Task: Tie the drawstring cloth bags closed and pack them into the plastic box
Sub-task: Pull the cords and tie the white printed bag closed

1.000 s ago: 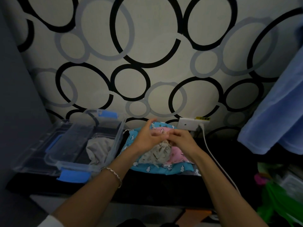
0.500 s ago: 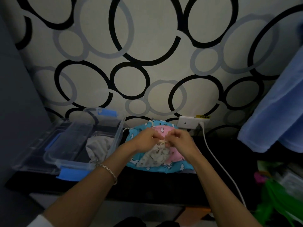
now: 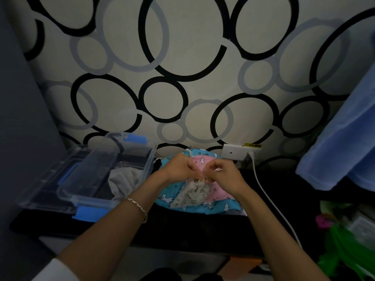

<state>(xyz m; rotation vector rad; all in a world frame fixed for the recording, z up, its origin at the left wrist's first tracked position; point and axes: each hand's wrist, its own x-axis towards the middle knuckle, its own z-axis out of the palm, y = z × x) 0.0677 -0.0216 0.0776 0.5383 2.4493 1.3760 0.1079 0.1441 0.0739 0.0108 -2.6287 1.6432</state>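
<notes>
A small cream patterned drawstring bag lies on a pile of cloth bags, a pink one over a blue one with white animals. My left hand and my right hand meet just above the cream bag's gathered mouth, each pinching its drawstring. The clear plastic box with blue latches stands to the left on the black surface. A grey cloth bag lies inside it.
The box's clear lid rests against the box on the left. A white wall socket with a white cable sits behind the bags. Blue fabric hangs at the right. Green and pink clutter fills the lower right corner.
My hands went from spread over the cream bag to pinched together at its mouth, and the bag's top is now gathered tight.
</notes>
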